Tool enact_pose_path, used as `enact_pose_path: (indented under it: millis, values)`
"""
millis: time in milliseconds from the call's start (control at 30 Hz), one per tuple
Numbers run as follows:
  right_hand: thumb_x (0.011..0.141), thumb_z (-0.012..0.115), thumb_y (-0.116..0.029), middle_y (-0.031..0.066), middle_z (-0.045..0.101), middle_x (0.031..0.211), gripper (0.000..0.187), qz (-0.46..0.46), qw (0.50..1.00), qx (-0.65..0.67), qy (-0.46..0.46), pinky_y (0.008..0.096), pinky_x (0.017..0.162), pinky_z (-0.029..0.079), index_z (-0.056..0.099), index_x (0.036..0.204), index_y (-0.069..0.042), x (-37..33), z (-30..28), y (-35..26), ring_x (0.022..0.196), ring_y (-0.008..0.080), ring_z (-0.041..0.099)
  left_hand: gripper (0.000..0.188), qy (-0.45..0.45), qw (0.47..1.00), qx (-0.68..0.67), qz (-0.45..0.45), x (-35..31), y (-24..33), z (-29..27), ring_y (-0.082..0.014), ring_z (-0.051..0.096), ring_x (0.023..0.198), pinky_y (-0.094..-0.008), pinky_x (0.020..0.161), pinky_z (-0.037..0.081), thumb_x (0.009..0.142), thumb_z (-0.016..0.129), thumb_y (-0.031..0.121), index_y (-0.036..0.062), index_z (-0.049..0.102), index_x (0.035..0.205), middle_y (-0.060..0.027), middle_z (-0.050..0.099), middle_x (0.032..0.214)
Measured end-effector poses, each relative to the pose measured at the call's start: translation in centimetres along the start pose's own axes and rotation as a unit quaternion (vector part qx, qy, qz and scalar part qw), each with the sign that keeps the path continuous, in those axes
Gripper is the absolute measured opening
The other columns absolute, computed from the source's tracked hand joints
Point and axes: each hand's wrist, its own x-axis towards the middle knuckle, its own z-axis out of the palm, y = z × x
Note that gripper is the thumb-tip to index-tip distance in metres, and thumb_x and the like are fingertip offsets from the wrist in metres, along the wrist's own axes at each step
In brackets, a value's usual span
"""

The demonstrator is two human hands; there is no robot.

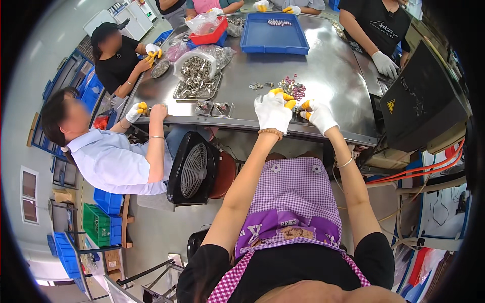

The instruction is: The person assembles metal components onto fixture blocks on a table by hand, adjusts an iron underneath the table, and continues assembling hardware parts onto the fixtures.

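My left hand (273, 112) wears a white glove with yellow fingertips and is at the table's near edge. Its fingers are bent together, and what they grip, if anything, is too small to make out. Close beside it, my right hand (320, 117), gloved the same way, has its fingers curled inward. A small dark metal piece seems to lie between the two hands, mostly hidden by the fingers. Just beyond them spreads a loose pile of pink-red rings (298, 91). Several small metal parts (256, 86) lie left of that pile.
The metal table (333, 65) holds a blue tray (275, 49) at the far side. Left stands a metal tray heaped with metal parts (197, 76), near a red bin (208, 36). A black machine box (427, 96) stands right. Co-workers sit around; a black fan (193, 169) is left.
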Motion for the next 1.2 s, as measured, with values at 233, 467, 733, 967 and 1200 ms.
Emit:
enact_pose_path:
  millis: [233, 467, 733, 967, 1200]
  values:
    - [0.075, 0.068, 0.001, 0.0069, 0.066, 0.087, 0.024, -0.008, 0.994, 0.093, 0.049, 0.0251, 0.068, 0.048, 0.066, 0.099, -0.001, -0.3, 0.8, 0.4, 0.072, 0.0152, 0.057, 0.027, -0.142, 0.986, 0.083, 0.008, 0.5, 1.8, 1.0, -0.0259, 0.059, 0.089, -0.0414, 0.09, 0.035, 0.08, 0.057, 0.035, 0.0126, 0.07, 0.087, -0.0086, 0.066, 0.097]
    - [0.075, 0.069, 0.0, 0.007, 0.067, 0.088, 0.022, 0.029, 0.992, 0.125, 0.003, 0.0259, 0.067, 0.049, 0.066, 0.097, 0.0, 0.4, 0.5, 2.7, 0.072, 0.0156, 0.06, 0.023, -0.159, 0.982, 0.094, 0.022, 0.4, 1.8, 0.7, -0.0245, 0.058, 0.095, -0.0467, 0.098, 0.031, 0.081, 0.056, 0.03, 0.0146, 0.069, 0.091, -0.0098, 0.067, 0.097]
    - [0.071, 0.074, -0.011, 0.0079, 0.068, 0.086, 0.033, -0.191, 0.967, -0.07, 0.152, 0.0282, 0.071, 0.048, 0.069, 0.103, -0.007, -2.0, 2.5, 3.0, 0.076, 0.0205, 0.061, 0.022, -0.082, 0.99, 0.091, 0.068, -0.4, 0.7, 1.2, -0.0236, 0.058, 0.097, -0.0468, 0.098, 0.032, 0.081, 0.057, 0.03, 0.0155, 0.069, 0.092, -0.0077, 0.067, 0.099]
    - [0.064, 0.077, -0.006, 0.0069, 0.066, 0.088, 0.044, -0.13, 0.964, -0.212, 0.09, 0.0285, 0.071, 0.049, 0.068, 0.107, -0.008, -4.6, -1.8, 0.3, 0.076, 0.0209, 0.061, 0.024, 0.009, 0.999, -0.031, -0.027, -0.4, -0.8, -0.9, -0.0275, 0.062, 0.082, -0.0387, 0.081, 0.046, 0.083, 0.056, 0.027, 0.0137, 0.069, 0.098, -0.0078, 0.068, 0.097]
    - [0.077, 0.069, -0.023, 0.0121, 0.066, 0.098, 0.039, 0.102, 0.903, -0.338, 0.244, 0.0374, 0.071, 0.049, 0.065, 0.115, -0.013, -1.2, -7.2, 7.0, 0.078, 0.0286, 0.062, 0.038, -0.067, 0.975, -0.072, -0.199, -3.0, -5.7, 1.6, -0.0322, 0.065, 0.072, -0.0374, 0.068, 0.05, 0.086, 0.054, 0.025, 0.0118, 0.058, 0.122, -0.012, 0.068, 0.096]
